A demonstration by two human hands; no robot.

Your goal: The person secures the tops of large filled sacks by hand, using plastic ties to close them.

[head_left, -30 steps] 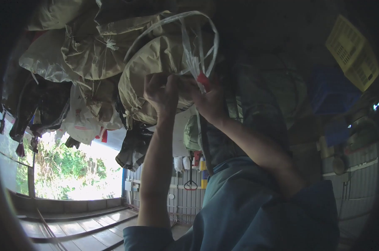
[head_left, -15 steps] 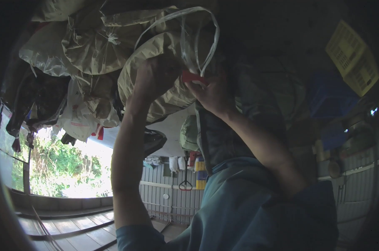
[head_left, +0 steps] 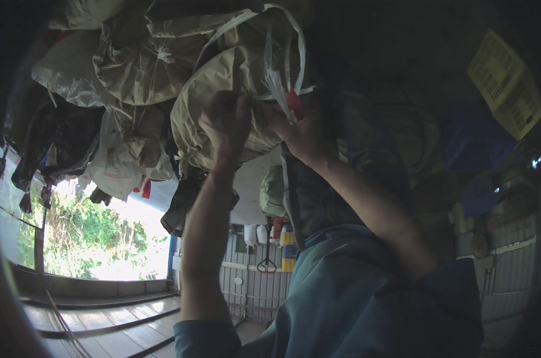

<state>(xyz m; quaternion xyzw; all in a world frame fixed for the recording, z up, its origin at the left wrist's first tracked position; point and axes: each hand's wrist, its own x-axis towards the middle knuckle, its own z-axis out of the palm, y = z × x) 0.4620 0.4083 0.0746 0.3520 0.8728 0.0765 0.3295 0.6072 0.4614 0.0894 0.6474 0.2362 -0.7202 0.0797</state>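
A tan sack (head_left: 193,110) bulges at the upper middle, its cloth creased. In front of it is my left hand (head_left: 226,119), fingers curled in and thumb raised; what it holds, if anything, is hidden. My right hand (head_left: 303,137) is closed around a small red object (head_left: 294,105), whose kind I cannot make out. A clear plastic strap (head_left: 300,45) loops over the sack and comes down to the right hand. Its frayed strands (head_left: 274,83) fan out just above the fingers.
Other tied sacks (head_left: 136,71) crowd the upper left, with a white plastic bag (head_left: 112,158) and black bags (head_left: 55,140) below. A yellow crate (head_left: 503,83) and a blue crate (head_left: 476,140) stand at the right. A bright window (head_left: 103,232) is at lower left.
My left hand has turned, and its forearm has shifted right. The red object has swung from lying sideways to pointing up. Strap strands beside it now spread apart.
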